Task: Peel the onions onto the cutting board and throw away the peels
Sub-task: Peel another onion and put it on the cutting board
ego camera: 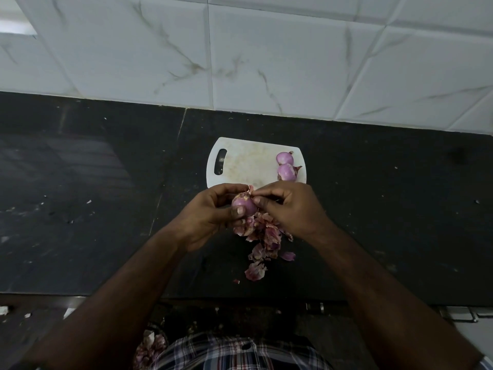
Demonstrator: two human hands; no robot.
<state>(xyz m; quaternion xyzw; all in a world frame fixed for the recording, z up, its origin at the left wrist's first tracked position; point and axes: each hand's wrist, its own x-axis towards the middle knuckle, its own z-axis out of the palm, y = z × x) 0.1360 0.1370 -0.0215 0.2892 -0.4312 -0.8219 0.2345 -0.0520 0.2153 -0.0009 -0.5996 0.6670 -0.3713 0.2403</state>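
My left hand grips a small purple onion just in front of the white cutting board. My right hand pinches a strip of skin at the onion's top. Two peeled purple onions lie on the board's right end, one behind the other. A pile of pink and brown peels lies on the dark counter under and in front of my hands.
The black stone counter runs left to right, with a white marble-tiled wall behind it. Below the counter's front edge at lower left, a container with more peels shows partly behind my left arm.
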